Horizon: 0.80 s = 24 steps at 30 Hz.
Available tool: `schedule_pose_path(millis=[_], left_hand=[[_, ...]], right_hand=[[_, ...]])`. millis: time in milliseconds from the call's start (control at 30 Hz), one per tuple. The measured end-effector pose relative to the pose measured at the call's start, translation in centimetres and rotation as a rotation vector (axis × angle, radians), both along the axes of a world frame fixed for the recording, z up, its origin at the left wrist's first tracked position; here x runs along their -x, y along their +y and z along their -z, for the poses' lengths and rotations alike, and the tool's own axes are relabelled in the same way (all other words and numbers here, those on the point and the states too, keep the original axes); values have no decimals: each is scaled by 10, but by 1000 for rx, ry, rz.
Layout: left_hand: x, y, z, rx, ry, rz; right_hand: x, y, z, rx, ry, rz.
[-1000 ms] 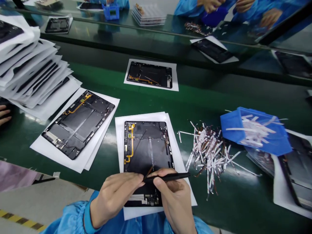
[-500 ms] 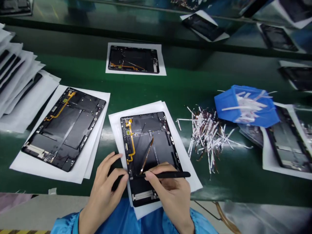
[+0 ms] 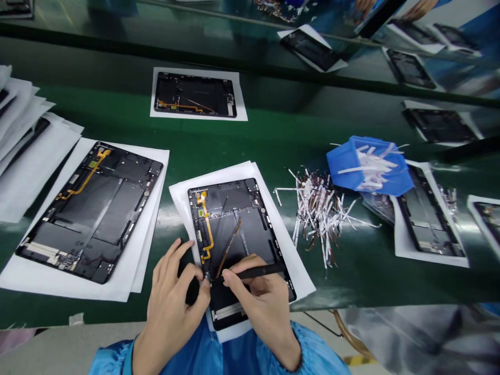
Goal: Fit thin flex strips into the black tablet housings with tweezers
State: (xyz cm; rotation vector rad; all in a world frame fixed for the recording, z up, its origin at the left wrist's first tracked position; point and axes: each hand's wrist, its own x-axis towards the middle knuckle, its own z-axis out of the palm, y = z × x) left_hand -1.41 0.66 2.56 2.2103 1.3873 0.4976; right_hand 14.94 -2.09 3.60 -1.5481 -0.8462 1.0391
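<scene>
Black tweezers [image 3: 253,272] pinched in right hand [image 3: 262,307], tips at edge of tablet housing [image 3: 234,211]; left hand [image 3: 172,304] closed at same edge, apparently steadying; anything pinched there, cannot tell.

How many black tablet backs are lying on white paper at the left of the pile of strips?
3: the nearest tablet back, the tablet back to its left, and the farther tablet back. The paper stack at far left may hide more.

Nothing legible (tiny markings on tablet housing [image 3: 228,208] too blurred to read).
</scene>
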Motion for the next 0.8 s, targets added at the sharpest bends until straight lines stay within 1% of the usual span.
schedule_pose_path(millis=[800], left_hand=[[-1, -1, 4, -49, 102, 47]], right_hand=[[-3, 2, 1, -29, 77, -53]])
